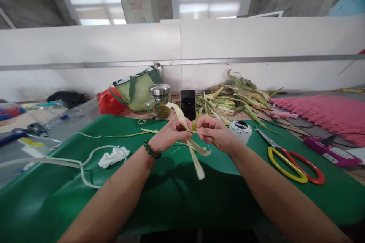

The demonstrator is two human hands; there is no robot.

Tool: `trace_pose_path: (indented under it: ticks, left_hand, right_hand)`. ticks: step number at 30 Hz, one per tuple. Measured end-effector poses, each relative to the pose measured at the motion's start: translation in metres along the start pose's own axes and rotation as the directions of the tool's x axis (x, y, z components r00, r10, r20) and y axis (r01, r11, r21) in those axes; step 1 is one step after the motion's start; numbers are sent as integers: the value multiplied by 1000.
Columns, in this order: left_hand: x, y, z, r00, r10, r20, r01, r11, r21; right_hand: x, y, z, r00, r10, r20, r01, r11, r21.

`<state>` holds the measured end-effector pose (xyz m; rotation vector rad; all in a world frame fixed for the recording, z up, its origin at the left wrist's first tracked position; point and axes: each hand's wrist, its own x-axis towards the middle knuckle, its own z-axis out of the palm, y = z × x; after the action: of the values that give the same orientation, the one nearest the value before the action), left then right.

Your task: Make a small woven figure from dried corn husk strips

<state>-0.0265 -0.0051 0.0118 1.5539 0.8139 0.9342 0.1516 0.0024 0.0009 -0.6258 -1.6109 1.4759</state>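
Pale strips of corn husk (195, 162) cross between my two hands above the green mat. My left hand (174, 133), with a green bead bracelet at the wrist, pinches the husk strips near their crossing. One strip end sticks up past its fingers, and others hang below. Close beside it, my right hand (214, 133) is closed, thumb against fingers, at the right side of the same strips. The fingers partly hide the crossing. Behind my hands stands a dark phone (188, 104), upright.
Red and yellow-handled scissors (291, 159) lie at right beside a white roll (241, 130). A husk pile (242, 95) sits at the back. A glass jar (159, 102) stands near a green bag (137, 90). A crumpled tissue (113, 157) and white cable (82, 167) lie at left.
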Motion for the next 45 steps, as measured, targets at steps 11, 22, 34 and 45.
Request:
trace_pose_path:
  ticks: [11, 22, 34, 45]
  left_hand:
    - [0, 0, -7, 993, 120, 6, -120, 989, 83]
    - [-3, -1, -4, 969, 246, -29, -214, 892, 399]
    - [-9, -9, 9, 651, 746, -141, -413, 503, 759]
    - [-9, -11, 16, 624, 738, -258, -466, 616, 636]
  right_hand:
    - [2, 14, -7, 937, -341, 82, 304, 674, -674]
    - [4, 12, -11, 881, -459, 115, 394, 578, -714]
    - [1, 10, -2, 912, -409, -44, 343, 815, -468]
    - [2, 15, 1, 831, -550, -78, 408, 700, -586]
